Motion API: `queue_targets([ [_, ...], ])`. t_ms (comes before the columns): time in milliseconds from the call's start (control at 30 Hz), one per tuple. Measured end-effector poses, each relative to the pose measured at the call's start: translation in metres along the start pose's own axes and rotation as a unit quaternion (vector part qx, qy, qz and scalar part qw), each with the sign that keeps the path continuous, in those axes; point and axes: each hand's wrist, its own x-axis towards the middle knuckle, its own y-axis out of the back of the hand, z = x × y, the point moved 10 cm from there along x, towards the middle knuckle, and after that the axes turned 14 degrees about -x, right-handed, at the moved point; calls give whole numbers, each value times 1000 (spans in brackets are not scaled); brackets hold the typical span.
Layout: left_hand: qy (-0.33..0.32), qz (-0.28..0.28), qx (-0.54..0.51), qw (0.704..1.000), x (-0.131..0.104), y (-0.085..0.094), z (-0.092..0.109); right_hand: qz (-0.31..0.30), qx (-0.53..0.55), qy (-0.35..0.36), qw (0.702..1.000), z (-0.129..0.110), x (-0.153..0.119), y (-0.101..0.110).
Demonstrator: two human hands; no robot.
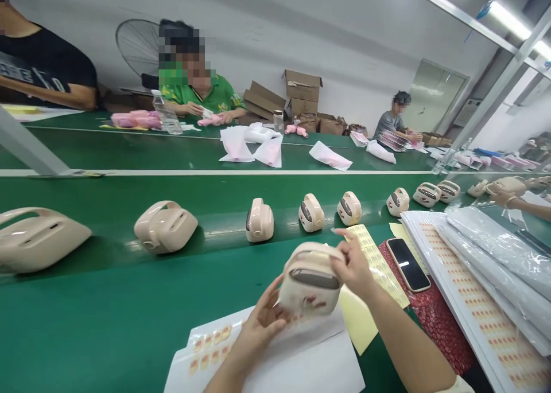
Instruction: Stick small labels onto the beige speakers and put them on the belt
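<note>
A cream device with a carrying handle, a dark window and a small red print on its front (316, 292) is held tilted above the white sheets and slightly blurred. My right hand (357, 269) grips its handle end from the right, index finger stretched out with a small clear piece at the tip. Along the device's lower left side, my left hand (262, 330) curves its fingers behind the edge, thumb in front. Under both hands lie white sheets (310, 358) with rows of orange stickers (210, 347). A yellow sticker sheet (379, 261) lies beside my right forearm.
Several like devices (166, 226) stand in a row along the green belt (224, 201). At right are a phone (408, 264) on red bubble wrap (443, 324) and stacked sticker sheets (486, 301). Across the belt, a person in green (221, 94) handles pink items. A metal post (32, 140) rises at left.
</note>
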Motion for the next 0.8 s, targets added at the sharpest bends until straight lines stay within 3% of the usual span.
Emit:
queue_targets([
  [100, 16, 56, -18, 998, 0, 1, -7, 200, -93, 1, 975, -10, 17, 73],
  [167, 19, 72, -1, 997, 0, 0, -9, 260, -152, 6, 953, -13, 38, 101],
  [233, 24, 72, 7, 997, 0, 0, -10, 275, -203, 1, 940, -8, 65, 111],
  [333, 39, 56, 16, 998, -2, 1, -10, 261, -240, -37, 934, 15, 102, 103],
  [467, 75, 21, 33, 996, -4, 4, -17, 216, -279, -74, 933, 48, 130, 69],
  [633, 70, 12, 42, 997, -2, 16, -28, 140, -327, -93, 930, 79, 134, 23],
  [733, 74, 10, 43, 996, -3, 15, -29, 141, -335, -91, 927, 86, 129, 18],
  [800, 79, 10, 43, 996, -4, 10, -26, 157, -340, -78, 924, 86, 127, 27],
])
